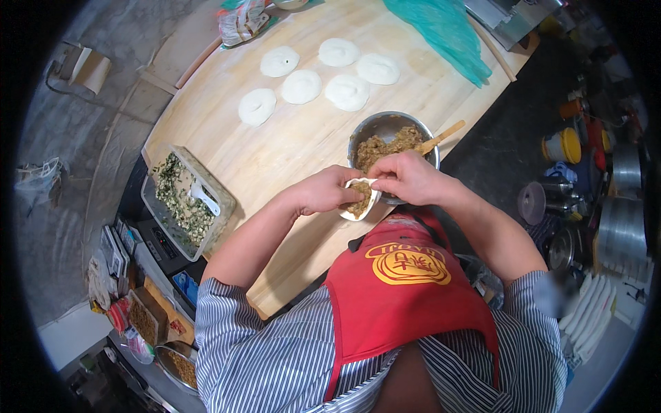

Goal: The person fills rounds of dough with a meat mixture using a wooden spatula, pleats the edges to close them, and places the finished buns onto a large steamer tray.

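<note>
Cupped in my left hand is a round dough wrapper with a brown minced filling in its middle. My left thumb presses on the filling. The fingertips of my right hand pinch the wrapper's upper right edge. Just beyond my hands stands a steel bowl of the same kind of minced filling, a wooden spatula leaning over its right rim. Farther back on the wooden board, several flattened round dough pieces lie apart from one another.
To the left, a clear plastic tub holds a chopped green and white filling with a white spoon. At the back are a green plastic bag, a rolling pin and a printed package. Pots stand at far right.
</note>
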The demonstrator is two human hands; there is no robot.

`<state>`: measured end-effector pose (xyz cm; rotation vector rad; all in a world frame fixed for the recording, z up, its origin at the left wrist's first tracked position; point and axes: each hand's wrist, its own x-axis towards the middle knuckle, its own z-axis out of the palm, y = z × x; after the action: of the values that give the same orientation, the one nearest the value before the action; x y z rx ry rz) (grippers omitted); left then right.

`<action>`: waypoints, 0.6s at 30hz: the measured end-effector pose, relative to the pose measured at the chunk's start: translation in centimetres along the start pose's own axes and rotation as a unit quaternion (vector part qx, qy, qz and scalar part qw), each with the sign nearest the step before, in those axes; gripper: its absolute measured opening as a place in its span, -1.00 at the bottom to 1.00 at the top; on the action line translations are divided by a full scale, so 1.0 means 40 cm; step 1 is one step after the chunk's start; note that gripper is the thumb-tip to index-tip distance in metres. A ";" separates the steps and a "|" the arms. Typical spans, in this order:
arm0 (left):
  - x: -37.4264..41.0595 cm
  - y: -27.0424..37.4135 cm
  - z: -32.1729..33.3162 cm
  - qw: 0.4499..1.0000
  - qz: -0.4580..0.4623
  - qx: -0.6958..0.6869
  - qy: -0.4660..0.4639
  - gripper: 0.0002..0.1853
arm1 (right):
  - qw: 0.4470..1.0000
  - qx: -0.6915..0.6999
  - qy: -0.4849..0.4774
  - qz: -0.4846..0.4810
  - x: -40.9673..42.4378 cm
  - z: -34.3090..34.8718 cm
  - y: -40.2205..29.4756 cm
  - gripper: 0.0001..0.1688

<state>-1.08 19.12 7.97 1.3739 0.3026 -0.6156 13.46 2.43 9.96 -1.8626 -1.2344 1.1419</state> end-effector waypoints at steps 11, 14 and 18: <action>0.027 -0.005 -0.021 0.990 -0.010 0.141 -0.014 -0.72 | 0.988 -0.107 0.033 -0.108 -0.007 0.011 -0.016 -0.80; 0.016 0.043 -0.019 0.982 -0.017 0.183 -0.033 -0.60 | 0.984 -0.105 0.060 -0.131 -0.003 0.022 -0.006 -0.83; -0.028 0.038 -0.024 0.999 0.002 -0.036 0.027 -0.60 | 0.991 -0.076 0.064 -0.085 -0.014 0.001 -0.009 -0.83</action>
<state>-0.96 20.41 9.62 1.3224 0.3620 -0.5610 13.18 2.03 10.41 -1.8676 -1.4094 0.8456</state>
